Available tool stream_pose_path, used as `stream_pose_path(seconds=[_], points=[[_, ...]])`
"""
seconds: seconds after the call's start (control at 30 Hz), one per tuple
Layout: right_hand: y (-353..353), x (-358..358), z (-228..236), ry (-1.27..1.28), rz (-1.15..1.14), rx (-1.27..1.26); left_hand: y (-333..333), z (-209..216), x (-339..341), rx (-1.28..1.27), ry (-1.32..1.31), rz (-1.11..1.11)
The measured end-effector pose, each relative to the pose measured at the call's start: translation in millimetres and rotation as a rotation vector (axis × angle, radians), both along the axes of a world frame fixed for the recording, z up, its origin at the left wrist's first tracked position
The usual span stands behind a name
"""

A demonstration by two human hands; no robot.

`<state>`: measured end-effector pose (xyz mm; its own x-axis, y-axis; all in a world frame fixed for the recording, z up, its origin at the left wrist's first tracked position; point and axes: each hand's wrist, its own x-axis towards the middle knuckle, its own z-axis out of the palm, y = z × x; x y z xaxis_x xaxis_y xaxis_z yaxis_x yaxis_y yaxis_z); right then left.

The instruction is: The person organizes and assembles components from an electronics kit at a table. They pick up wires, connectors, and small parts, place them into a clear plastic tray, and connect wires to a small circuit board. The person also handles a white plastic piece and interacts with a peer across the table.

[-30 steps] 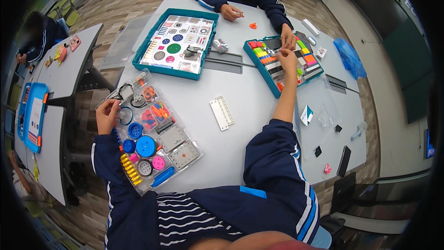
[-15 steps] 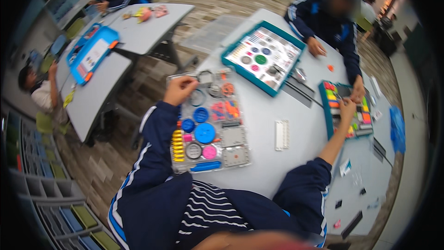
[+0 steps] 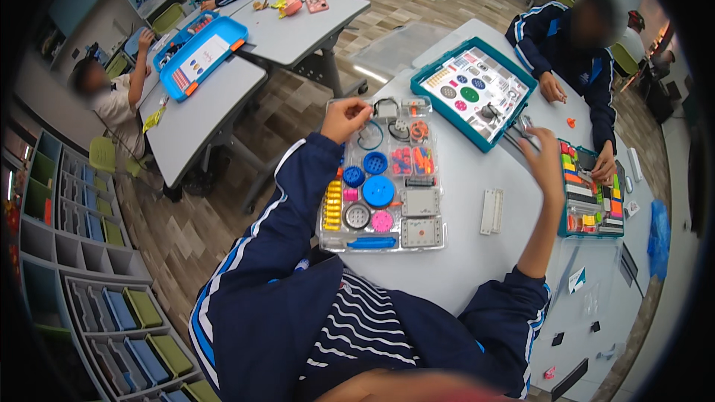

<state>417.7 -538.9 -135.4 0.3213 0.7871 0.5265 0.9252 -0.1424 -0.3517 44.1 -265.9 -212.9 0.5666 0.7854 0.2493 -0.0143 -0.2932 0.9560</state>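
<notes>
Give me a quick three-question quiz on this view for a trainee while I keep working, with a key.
1. Which of the wearer's hands is at the far left corner of the clear tray?
2. True or false: the white rectangular part lies inside the clear tray.
3. In the picture, the gear just below the large blue wheel is: A) yellow, B) pink, C) green.

Key:
1. The left hand.
2. False; it lies on the table, to the right of the tray.
3. B, the pink gear.

A grey table (image 3: 465,186) carries a clear tray (image 3: 398,235), white block (image 3: 491,211) and teal box (image 3: 592,235).
</notes>
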Motion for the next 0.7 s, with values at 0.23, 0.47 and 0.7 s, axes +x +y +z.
stream_pose_path(seconds=[0.23,0.47,0.7], points=[[49.6,-195.6,-28.1,0.144,0.620,-0.265,6.6,-6.8,1.7,-0.014,-0.132,0.015],[57.1,-226.0,-56.1,0.024,0.447,-0.253,11.0,-12.2,-1.2,0.028,-0.172,-0.061],[81.2,-243.1,-55.3,-0.002,0.441,-0.190,3.7,-3.4,-3.4,0.038,-0.090,-0.085]])
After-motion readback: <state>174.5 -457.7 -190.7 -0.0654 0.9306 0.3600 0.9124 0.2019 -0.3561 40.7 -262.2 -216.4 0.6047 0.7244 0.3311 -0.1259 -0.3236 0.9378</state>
